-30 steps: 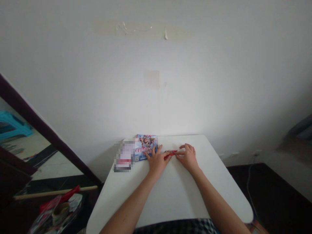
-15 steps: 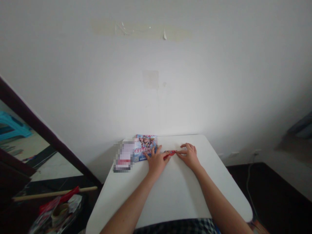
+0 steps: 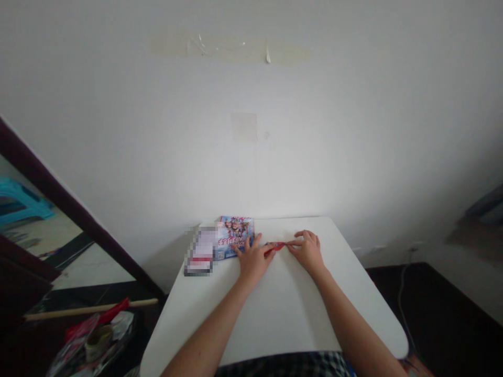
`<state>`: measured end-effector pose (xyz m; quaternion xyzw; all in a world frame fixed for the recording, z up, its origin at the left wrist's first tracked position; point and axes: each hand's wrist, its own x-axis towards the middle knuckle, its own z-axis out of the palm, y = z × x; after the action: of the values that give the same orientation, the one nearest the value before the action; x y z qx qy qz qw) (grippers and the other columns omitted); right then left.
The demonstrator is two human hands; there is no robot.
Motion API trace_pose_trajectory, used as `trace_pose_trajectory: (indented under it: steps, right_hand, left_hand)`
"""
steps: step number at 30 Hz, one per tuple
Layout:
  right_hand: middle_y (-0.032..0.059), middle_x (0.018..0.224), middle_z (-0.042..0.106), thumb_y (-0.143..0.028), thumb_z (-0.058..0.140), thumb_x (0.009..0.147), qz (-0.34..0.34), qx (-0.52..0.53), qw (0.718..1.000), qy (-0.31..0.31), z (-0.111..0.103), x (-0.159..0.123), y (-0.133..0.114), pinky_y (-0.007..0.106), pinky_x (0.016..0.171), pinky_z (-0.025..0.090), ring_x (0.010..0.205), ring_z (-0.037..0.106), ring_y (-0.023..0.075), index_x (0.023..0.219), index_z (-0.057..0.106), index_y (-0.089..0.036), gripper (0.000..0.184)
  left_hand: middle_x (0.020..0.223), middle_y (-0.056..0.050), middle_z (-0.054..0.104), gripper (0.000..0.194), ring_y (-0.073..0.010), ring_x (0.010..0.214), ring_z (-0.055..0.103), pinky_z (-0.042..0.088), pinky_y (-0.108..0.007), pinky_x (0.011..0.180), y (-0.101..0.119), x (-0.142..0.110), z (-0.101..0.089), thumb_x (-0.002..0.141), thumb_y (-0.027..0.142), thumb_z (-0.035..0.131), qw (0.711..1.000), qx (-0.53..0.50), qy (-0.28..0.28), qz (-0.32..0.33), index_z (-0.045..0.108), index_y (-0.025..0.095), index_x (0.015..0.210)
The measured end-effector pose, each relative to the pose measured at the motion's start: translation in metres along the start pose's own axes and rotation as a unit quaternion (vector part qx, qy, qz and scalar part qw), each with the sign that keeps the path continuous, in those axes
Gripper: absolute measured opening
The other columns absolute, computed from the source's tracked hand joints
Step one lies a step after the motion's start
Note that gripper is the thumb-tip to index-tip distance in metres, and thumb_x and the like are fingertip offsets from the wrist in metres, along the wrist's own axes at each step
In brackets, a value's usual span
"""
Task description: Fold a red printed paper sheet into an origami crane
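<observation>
A small red folded paper point(image 3: 276, 246) lies on the white table point(image 3: 275, 309) between my two hands. My left hand point(image 3: 252, 258) rests flat with its fingers spread, the thumb side pressing the paper's left end. The fingertips of my right hand point(image 3: 307, 247) are pressed together on the paper's right end. A colourful printed packet point(image 3: 233, 238) lies just beyond my left fingers.
A blurred-out card or phone point(image 3: 200, 252) lies left of the packet. The table stands against a white wall. On the floor at the left are a wooden stick point(image 3: 90, 310) and a clear bag of odds and ends point(image 3: 94, 343). Dark floor lies to the right.
My right hand has slid slightly to the right along the red paper. The left hand has stayed in place.
</observation>
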<state>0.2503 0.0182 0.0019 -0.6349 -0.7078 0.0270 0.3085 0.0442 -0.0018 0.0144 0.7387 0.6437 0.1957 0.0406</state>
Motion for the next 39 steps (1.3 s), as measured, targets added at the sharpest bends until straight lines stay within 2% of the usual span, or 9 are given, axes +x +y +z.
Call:
trace_pose_trajectory:
  steps: [11, 18, 24, 29, 35, 39]
  right_hand:
    - [0.0056, 0.111, 0.064, -0.035, 0.068, 0.084, 0.031, 0.015, 0.999, 0.014, -0.001, 0.0, 0.0, 0.047, 0.104, 0.035, 0.116, 0.049, 0.028, 0.09, 0.08, -0.037, 0.014]
    - [0.0055, 0.112, 0.063, -0.035, 0.064, 0.087, 0.015, 0.018, 0.999, 0.04, 0.004, -0.001, 0.001, 0.048, 0.106, 0.033, 0.117, 0.048, 0.0273, 0.092, 0.08, -0.035, 0.016]
    - [0.005, 0.113, 0.062, -0.035, 0.066, 0.087, -0.026, 0.01, 0.999, 0.035, 0.008, -0.002, -0.008, 0.048, 0.109, 0.03, 0.118, 0.048, 0.026, 0.091, 0.078, -0.032, 0.013]
    - [0.0062, 0.108, 0.064, -0.036, 0.065, 0.088, -0.003, -0.023, 0.999, 0.032, 0.009, -0.004, -0.019, 0.049, 0.108, 0.03, 0.116, 0.048, 0.0268, 0.091, 0.077, -0.03, 0.014]
    - [0.0064, 0.107, 0.064, -0.038, 0.064, 0.09, -0.015, -0.029, 0.999, 0.043, 0.007, -0.005, -0.023, 0.05, 0.109, 0.029, 0.114, 0.049, 0.0268, 0.089, 0.076, -0.029, 0.016]
    - [0.0073, 0.11, 0.063, -0.039, 0.063, 0.09, -0.019, -0.032, 0.998, 0.043, 0.007, -0.006, -0.024, 0.049, 0.11, 0.029, 0.115, 0.05, 0.027, 0.098, 0.075, -0.029, 0.018]
  left_hand:
    - [0.157, 0.004, 0.043, 0.035, -0.0388, 0.145, 0.03, 0.005, -0.083, 0.109, 0.001, -0.001, -0.003, 0.091, 0.06, 0.049, 1.0, 0.003, -0.009, 0.001, 0.063, 0.057, 0.123]
    - [0.159, 0.008, 0.041, 0.034, -0.0405, 0.146, 0.027, -0.001, -0.084, 0.107, -0.002, -0.002, -0.001, 0.091, 0.057, 0.052, 1.0, -0.015, -0.002, 0.008, 0.061, 0.059, 0.124]
    - [0.16, 0.008, 0.038, 0.036, -0.0409, 0.146, 0.026, -0.001, -0.083, 0.108, -0.002, -0.001, -0.001, 0.09, 0.062, 0.05, 1.0, -0.011, -0.006, 0.005, 0.062, 0.058, 0.124]
    - [0.162, 0.009, 0.034, 0.037, -0.0414, 0.148, 0.024, 0.001, -0.083, 0.108, -0.006, 0.001, 0.0, 0.091, 0.059, 0.05, 1.0, 0.001, -0.023, 0.017, 0.058, 0.06, 0.127]
    - [0.163, 0.009, 0.03, 0.039, -0.0435, 0.15, 0.019, -0.001, -0.085, 0.106, -0.013, 0.001, -0.001, 0.094, 0.058, 0.043, 0.998, 0.015, -0.043, 0.034, 0.054, 0.06, 0.131]
    - [0.164, 0.008, 0.028, 0.044, -0.0414, 0.152, 0.016, -0.007, -0.082, 0.108, -0.014, -0.003, 0.0, 0.096, 0.059, 0.036, 0.998, 0.024, -0.045, 0.045, 0.048, 0.057, 0.138]
